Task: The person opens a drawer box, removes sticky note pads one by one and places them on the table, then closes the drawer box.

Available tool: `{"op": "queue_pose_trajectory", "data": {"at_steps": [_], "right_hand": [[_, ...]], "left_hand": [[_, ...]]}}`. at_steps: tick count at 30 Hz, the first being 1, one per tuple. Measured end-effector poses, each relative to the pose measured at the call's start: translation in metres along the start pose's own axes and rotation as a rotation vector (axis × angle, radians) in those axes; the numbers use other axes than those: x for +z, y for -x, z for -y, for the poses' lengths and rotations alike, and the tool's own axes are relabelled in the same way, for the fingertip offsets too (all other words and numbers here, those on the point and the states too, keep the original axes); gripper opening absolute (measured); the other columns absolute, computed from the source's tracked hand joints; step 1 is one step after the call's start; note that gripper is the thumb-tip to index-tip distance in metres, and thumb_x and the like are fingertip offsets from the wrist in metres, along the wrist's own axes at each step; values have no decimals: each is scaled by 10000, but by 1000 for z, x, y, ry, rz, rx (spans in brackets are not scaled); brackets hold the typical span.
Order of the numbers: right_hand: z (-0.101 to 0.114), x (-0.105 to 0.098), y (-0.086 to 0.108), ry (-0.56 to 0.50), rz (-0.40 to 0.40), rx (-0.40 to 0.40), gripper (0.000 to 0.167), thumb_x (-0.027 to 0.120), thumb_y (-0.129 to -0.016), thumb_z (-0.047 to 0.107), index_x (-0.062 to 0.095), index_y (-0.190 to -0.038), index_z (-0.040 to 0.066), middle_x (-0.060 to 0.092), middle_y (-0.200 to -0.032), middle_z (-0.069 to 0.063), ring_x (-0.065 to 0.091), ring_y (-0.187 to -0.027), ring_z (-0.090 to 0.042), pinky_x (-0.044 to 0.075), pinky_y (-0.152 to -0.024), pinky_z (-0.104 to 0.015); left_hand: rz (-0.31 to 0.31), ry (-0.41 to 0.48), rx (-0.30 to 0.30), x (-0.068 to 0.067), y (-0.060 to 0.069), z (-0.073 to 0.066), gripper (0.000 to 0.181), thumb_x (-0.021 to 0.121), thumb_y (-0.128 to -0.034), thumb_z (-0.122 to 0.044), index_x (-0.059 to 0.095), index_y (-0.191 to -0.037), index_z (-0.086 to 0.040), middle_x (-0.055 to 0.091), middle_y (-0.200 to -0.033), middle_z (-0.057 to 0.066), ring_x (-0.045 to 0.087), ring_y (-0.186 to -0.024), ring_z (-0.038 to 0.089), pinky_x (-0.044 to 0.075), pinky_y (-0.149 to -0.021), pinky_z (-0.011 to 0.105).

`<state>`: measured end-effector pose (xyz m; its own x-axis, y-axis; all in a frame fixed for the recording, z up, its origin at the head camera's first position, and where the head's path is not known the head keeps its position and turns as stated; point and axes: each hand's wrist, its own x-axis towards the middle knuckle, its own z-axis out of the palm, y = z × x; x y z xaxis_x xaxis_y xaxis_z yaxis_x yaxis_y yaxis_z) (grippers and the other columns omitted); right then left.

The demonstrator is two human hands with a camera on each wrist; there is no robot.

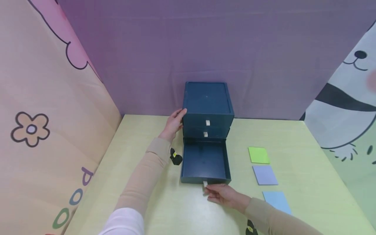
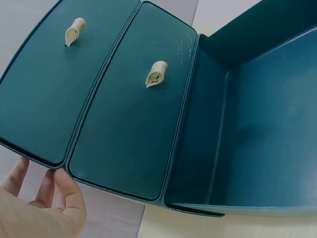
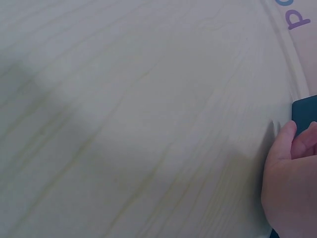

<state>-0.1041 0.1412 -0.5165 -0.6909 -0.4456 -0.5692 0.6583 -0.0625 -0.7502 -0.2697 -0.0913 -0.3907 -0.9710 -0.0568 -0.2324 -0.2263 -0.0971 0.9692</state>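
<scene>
A dark blue drawer unit (image 1: 208, 98) stands against the back cloth, its bottom drawer (image 1: 204, 160) pulled out toward me. The two upper drawers are closed, each with a pale pull tab, one of them the middle tab (image 2: 156, 74). My left hand (image 1: 173, 123) steadies the unit's left side, thumb and fingertips touching the front edge in the left wrist view. Down at the bottom drawer's front, my right hand (image 1: 223, 194) pinches its white pull tab (image 1: 205, 184) at the fingertips. Only part of that hand (image 3: 290, 193) shows in the right wrist view.
On the table's right lie a green sticky-note pad (image 1: 258, 155), a purple pad (image 1: 265, 175) and a light blue pad (image 1: 277, 201), the last partly behind the right forearm. A purple cloth (image 1: 164, 49) hangs behind the unit; printed cloths flank the table (image 1: 141, 130).
</scene>
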Motion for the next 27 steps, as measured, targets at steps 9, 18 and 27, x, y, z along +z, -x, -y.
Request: {"op": "queue_pose_trajectory", "data": {"at_steps": [9,18,27], "right_hand": [[2,-4,-3,-12,7,-7,167,560,-942,109,703,-865,148,705,-798,29,643,-724,-64,552,-791,-261],[6,-5,-5,-14,-4,-14,160,552,-946,118,696,-879,143,702,-807,30,631,-729,-57,548,-796,-252],[9,-7,-10,3,7,-38,157,553,-945,108,698,-889,130,702,-808,28,632,-723,-55,550,-791,-251]], "left_hand": [[9,8,4,0,-1,1,610,572,-925,-445,396,-1446,-182,375,-1491,60,394,-1315,279,381,-1047,431],[13,11,4,0,-4,3,612,578,-924,-438,395,-1447,-179,365,-1500,56,386,-1325,279,373,-1055,432],[11,11,-4,-1,-5,4,607,575,-924,-444,401,-1444,-186,371,-1496,52,387,-1321,276,378,-1050,429]]}}
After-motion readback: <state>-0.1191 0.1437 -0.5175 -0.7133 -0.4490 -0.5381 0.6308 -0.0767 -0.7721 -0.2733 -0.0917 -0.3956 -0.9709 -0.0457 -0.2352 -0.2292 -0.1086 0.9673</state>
